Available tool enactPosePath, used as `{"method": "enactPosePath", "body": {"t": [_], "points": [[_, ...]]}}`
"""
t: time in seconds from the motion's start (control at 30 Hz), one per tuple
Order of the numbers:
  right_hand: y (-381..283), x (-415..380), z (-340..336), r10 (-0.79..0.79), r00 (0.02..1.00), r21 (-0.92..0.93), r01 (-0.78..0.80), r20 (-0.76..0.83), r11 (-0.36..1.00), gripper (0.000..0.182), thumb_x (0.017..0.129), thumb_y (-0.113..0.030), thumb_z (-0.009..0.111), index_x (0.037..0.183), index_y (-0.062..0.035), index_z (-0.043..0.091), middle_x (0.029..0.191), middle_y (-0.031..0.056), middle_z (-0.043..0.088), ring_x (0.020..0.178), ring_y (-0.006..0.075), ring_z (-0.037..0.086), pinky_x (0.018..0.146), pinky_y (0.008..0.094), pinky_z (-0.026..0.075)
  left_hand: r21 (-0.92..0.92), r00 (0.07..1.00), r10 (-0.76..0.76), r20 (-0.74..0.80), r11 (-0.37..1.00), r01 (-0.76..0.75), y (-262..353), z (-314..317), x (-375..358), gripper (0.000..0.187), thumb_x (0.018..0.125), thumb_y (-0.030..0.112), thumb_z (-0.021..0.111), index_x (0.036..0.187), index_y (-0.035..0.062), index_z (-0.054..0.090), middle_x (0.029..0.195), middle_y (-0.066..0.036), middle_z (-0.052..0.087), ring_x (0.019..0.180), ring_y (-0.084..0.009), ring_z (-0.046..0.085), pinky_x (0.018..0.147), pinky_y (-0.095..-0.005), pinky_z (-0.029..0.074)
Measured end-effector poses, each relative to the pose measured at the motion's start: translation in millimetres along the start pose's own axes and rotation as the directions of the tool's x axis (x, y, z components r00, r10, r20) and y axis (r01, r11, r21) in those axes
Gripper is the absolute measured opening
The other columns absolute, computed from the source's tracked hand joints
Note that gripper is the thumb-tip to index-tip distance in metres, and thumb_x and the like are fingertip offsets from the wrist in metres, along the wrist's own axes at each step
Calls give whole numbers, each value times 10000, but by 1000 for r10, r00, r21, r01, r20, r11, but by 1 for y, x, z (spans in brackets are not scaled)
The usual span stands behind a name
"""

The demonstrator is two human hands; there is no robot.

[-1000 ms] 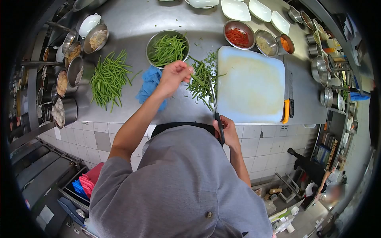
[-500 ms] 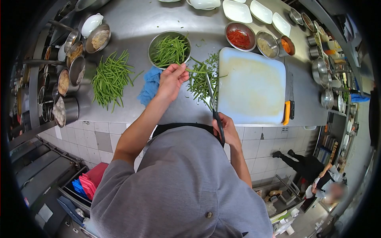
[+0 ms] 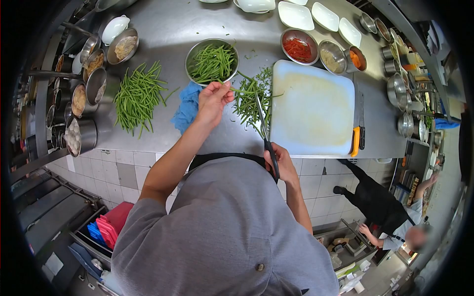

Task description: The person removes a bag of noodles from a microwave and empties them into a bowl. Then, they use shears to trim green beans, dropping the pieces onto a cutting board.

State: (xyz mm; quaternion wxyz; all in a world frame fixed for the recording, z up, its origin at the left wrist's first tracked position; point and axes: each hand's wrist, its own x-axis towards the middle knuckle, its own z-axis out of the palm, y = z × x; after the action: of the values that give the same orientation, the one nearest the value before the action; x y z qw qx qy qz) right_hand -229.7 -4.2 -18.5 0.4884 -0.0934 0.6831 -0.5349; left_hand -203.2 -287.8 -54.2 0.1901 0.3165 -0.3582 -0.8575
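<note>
Between the thumb and fingers of my left hand point(image 3: 212, 104) is a green bean point(image 3: 238, 91), which points right toward the scissors. My right hand point(image 3: 284, 160) grips the black handles of a pair of scissors point(image 3: 263, 123); their blades point away from me, with the tips at the held bean. Below the blades lies a heap of bean trimmings point(image 3: 242, 104). Just beyond my left hand stands a metal bowl point(image 3: 188, 64) with green beans point(image 3: 213, 63) in it. A larger pile of beans point(image 3: 138, 98) lies on the table to the left.
A blue cloth point(image 3: 186, 109) lies beside my left forearm. On the right are a white cutting board point(image 3: 313, 111) and a knife with an orange handle point(image 3: 355, 141). Bowls, including one of red strips point(image 3: 297, 49), and white dishes line the far side. A co-worker point(image 3: 380, 204) is behind on the right.
My hands, the scissors and the held bean have barely moved. The co-worker has come nearer the table with legs in a stride and arms spread apart.
</note>
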Motion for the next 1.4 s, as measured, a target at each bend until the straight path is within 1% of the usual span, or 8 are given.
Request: {"method": "enactPosePath", "body": {"t": [0.53,0.7,0.9,0.97,1.07,1.17,1.27,1.4], "points": [[5,0,-6,55,988,-60,-64,-143,996,465,874,-342,785,690,-86,444,571,-34,457,490,58,478,438,240,377,56,998,61,-17,997,-60,12,-20,-19,138,931,175,722,888,115,605,795,4,632,675,-86,586,625,-241,497],[13,-2,-13,-133,946,-385,9,-296,923,514,822,-256,834,621,-31,418,547,-15,402,536,77,342,460,280,300,257,955,256,-148,943,-213,54,-64,-23,133,910,178,748,905,82,656,731,26,621,596,-41,534,553,-210,458],[8,-2,-31,-289,842,-516,15,-455,856,521,817,-257,833,630,0,421,525,31,385,534,108,318,462,298,303,710,722,689,-72,543,-448,121,-180,-9,165,906,186,746,992,52,701,742,38,618,636,-54,506,616,-206,426],[7,-5,-40,-293,814,-504,0,-502,864,524,817,-260,832,627,2,420,521,38,381,531,114,313,461,301,309,942,555,828,-78,244,-232,144,-168,-18,269,872,180,776,1063,17,680,807,1,638,686,-88,537,666,-233,458],[6,-8,-59,-314,755,-542,-64,-575,838,474,809,-261,836,653,21,488,529,81,488,508,126,380,473,314,364,975,601,799,28,112,-194,148,-172,-18,383,845,200,798,1148,16,653,889,-41,654,736,-109,548,679,-257,475],[7,-8,-77,-327,707,-574,-137,-627,807,411,809,-288,822,717,27,575,587,137,601,496,206,523,514,347,440,958,901,429,71,222,-182,107,-154,-18,406,818,192,803,1151,16,650,959,-90,659,814,-166,590,717,-307,505],[18,-4,-100,-391,643,-622,-172,-659,764,360,811,-308,792,820,18,642,696,176,667,626,354,653,596,418,499,964,906,340,251,-8,-264,62,-114,-34,385,802,169,793,1135,32,659,1029,-150,660,912,-244,636,798,-375,518],[27,-3,-120,-408,620,-608,-143,-670,781,367,797,-304,801,923,9,658,840,202,690,769,363,676,683,444,511,905,869,253,425,-125,-406,3,-118,-18,460,804,198,784,1221,66,640,1215,-189,628,1135,-270,624,976,-366,482]]}}
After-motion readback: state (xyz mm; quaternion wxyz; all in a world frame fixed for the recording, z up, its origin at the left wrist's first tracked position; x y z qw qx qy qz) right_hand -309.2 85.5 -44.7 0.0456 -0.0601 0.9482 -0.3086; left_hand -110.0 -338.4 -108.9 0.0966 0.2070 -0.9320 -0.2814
